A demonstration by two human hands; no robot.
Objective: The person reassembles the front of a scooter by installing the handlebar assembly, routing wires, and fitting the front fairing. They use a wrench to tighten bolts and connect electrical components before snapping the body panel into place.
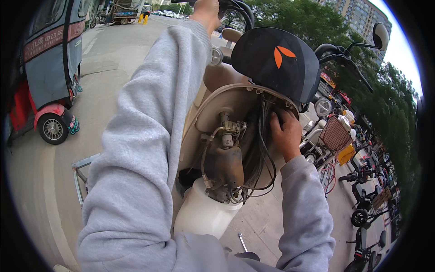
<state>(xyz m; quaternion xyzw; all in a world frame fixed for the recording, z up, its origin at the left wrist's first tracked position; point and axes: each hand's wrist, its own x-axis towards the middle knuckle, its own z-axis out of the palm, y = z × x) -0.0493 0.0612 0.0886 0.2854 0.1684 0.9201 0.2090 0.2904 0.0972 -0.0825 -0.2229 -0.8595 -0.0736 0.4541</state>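
My left hand (pixel 206 13) is closed around the scooter's handlebar grip at the top, partly cut off by the frame. My right hand (pixel 283 131) reaches inside the beige front housing (pixel 204 106) at the bundle of black cables (pixel 259 149), fingers curled; what they hold is hidden. Beside the cables are a metal valve fitting (pixel 229 131) with hoses and a rusty brown metal part (pixel 231 167), above a white mudguard (pixel 201 215). A black windshield panel (pixel 256 54) with an orange emblem sits above the housing.
A wrench (pixel 242 241) lies on the pavement below. A grey and red three-wheeler (pixel 50 81) stands at left, near a metal frame (pixel 78 174). Parked scooters (pixel 362 208) line the right side, one with a brown basket (pixel 335 140). A mirror (pixel 379 36) sticks out at upper right.
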